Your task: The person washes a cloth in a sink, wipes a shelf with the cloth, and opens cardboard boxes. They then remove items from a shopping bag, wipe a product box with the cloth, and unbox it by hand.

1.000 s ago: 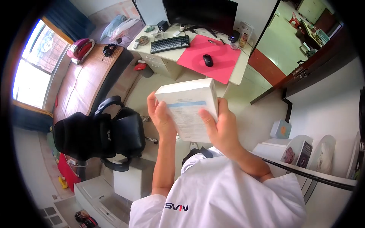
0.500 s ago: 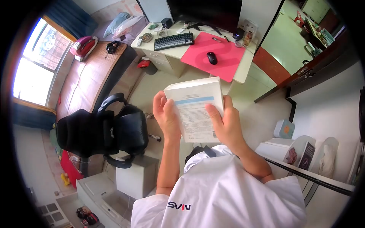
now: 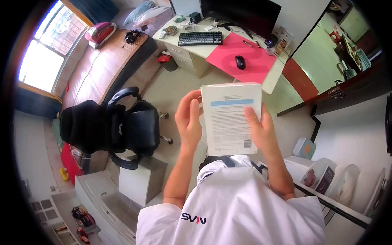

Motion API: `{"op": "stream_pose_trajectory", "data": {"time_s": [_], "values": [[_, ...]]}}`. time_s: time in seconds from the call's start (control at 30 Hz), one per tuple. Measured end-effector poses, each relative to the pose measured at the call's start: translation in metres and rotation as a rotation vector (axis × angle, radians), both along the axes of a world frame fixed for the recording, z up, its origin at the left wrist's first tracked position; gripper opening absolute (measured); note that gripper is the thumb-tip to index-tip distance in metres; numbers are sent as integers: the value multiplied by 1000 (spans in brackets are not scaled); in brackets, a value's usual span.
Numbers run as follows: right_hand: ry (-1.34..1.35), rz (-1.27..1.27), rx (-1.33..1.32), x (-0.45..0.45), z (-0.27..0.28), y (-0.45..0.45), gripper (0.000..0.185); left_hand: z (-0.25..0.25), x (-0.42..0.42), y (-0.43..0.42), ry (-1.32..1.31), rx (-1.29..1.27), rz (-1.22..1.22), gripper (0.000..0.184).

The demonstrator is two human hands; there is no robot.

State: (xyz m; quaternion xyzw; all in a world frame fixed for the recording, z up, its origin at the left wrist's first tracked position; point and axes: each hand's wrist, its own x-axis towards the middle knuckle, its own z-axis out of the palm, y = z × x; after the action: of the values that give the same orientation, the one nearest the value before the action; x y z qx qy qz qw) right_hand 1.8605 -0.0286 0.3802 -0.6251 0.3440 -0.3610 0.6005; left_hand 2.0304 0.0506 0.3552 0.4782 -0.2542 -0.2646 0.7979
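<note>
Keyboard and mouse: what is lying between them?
Mostly bare pink mat, with a sliver of desk, lies between keyboard and mouse in the head view.

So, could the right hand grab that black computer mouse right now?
Probably not: the right hand holds the white book, and the computer mouse lies beyond it on the pink desk mat, seemingly out of reach.

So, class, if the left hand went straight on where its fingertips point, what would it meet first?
Probably the white book: the left hand bends its fingers toward the book's left edge, though whether they touch is unclear.
</note>
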Motion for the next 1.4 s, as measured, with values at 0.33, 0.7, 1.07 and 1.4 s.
{"op": "stream_pose_trajectory", "data": {"time_s": [0.33,0.7,1.07,1.4], "values": [[-4,123,23,-12,2,-12,40,29,55,-2,-570,208,-370,10],[15,141,1,-16,-3,-12,43,18,48,-13,-517,302,-406,6],[34,101,74,-19,-23,-23,48,3,41,-26,-555,331,-254,8],[-64,158,646,-23,-49,-36,49,13,18,-20,-154,194,-352,8]]}}
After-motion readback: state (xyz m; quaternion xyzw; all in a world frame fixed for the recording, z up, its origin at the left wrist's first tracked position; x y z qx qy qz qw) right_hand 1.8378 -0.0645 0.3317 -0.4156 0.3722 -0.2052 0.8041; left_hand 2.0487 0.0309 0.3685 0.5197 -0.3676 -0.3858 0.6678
